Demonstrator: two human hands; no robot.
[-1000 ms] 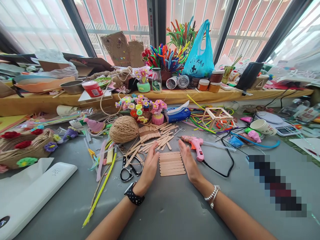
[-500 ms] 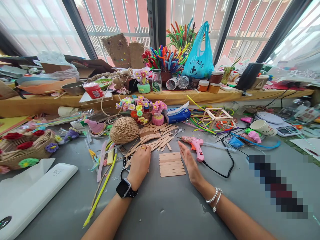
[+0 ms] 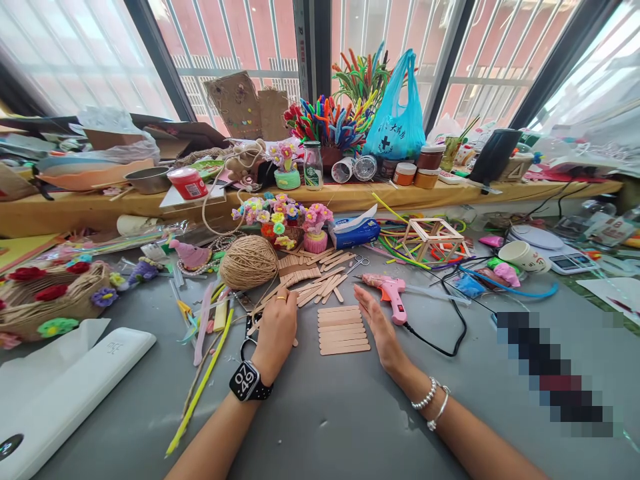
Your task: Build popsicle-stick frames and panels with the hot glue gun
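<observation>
A flat row of several wooden craft sticks [image 3: 344, 329] lies side by side on the grey table [image 3: 330, 420]. My right hand [image 3: 381, 331] rests on its edge just right of that row, fingers straight and apart, holding nothing. My left hand [image 3: 277, 331] is palm down to the left of the row. Its fingers curl over loose sticks beside the black scissors [image 3: 246, 345]. A stick end pokes out under its palm, and the fingertips are hidden. More loose sticks [image 3: 315, 283] are piled behind the row.
A pink glue gun [image 3: 393, 291] with a black cord lies right of my right hand. A twine ball [image 3: 249, 262], small flower pots [image 3: 316, 230], a stick-frame cube [image 3: 433, 237] and a paper cup [image 3: 523, 254] stand behind. A woven basket [image 3: 50, 300] and a white box [image 3: 70, 387] are at left.
My left hand left the row's left edge, turned palm down and moved left onto the loose sticks by the scissors. My right hand stayed beside the row.
</observation>
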